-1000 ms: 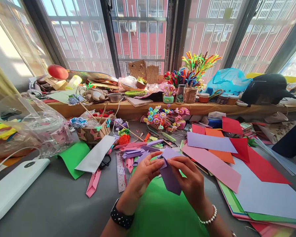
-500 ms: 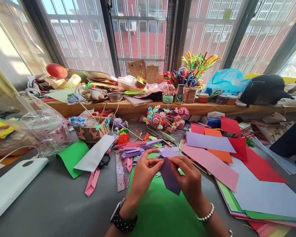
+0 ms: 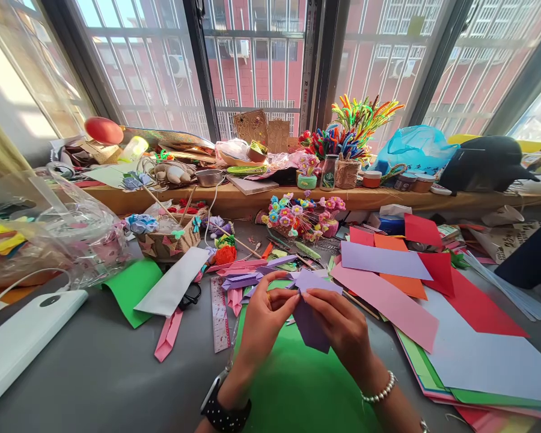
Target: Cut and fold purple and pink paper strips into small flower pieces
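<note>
Between both hands is a folded piece of purple paper [image 3: 312, 328], held above a green sheet [image 3: 306, 391] on the grey table. My left hand [image 3: 268, 319] pinches its left edge between thumb and fingers. From the other side, my right hand [image 3: 342, 322] grips the same paper, thumb and fingertips close to those of the left. Part of the paper is covered by the right fingers. Just behind the hands lie folded purple paper strips [image 3: 241, 280], and a clear ruler [image 3: 220, 316] is to the left.
Stacked coloured sheets [image 3: 491, 361] spread over the right side. A white paper piece [image 3: 174, 281], a folded pink strip [image 3: 168, 335] and a white power bank [image 3: 31, 343] lie left. Behind stand a cardboard basket [image 3: 171, 240] and small pipe-cleaner flowers [image 3: 293, 216].
The right fingertips have slid slightly left along the purple paper, nearer the left thumb. Both hands keep hold of it, and the surroundings look the same.
</note>
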`<state>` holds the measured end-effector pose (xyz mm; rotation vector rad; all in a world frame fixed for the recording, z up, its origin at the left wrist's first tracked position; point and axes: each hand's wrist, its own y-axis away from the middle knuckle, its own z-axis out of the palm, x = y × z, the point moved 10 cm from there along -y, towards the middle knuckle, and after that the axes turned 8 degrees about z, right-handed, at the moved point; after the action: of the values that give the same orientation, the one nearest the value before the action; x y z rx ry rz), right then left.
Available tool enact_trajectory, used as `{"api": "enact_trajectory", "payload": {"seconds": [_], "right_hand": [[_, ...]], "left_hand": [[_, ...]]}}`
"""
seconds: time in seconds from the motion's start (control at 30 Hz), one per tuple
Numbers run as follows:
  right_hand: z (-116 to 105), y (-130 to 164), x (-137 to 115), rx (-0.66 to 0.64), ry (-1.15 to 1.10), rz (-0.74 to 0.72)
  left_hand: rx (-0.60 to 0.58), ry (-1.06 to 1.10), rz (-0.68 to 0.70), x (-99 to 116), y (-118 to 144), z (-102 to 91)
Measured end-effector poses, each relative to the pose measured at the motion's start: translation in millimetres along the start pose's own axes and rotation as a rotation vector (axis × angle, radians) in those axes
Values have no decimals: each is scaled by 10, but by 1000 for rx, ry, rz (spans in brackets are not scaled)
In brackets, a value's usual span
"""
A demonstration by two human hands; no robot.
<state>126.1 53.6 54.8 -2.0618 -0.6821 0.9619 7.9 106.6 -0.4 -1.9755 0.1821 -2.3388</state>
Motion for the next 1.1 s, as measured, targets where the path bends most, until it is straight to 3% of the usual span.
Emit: {"api": "enact_trajectory", "payload": {"seconds": [0.1,0.3,0.4,0.77,1.1], "right_hand": [[-16,-9,26,14,-27,32],[-128,-37,162,126,-93,205],[-145,-42,185,142,-109,244],[-177,-13,233,207,-147,337],[-125,37,380,207,-235,478]], "left_hand": [[11,65,-34,-42,-6,7],[-66,362,-303,-344,27,145],[-99,449,-356,-407,49,191],[-303,540,-404,-461,118,422],[-265,357,-347,-413,74,341]]}}
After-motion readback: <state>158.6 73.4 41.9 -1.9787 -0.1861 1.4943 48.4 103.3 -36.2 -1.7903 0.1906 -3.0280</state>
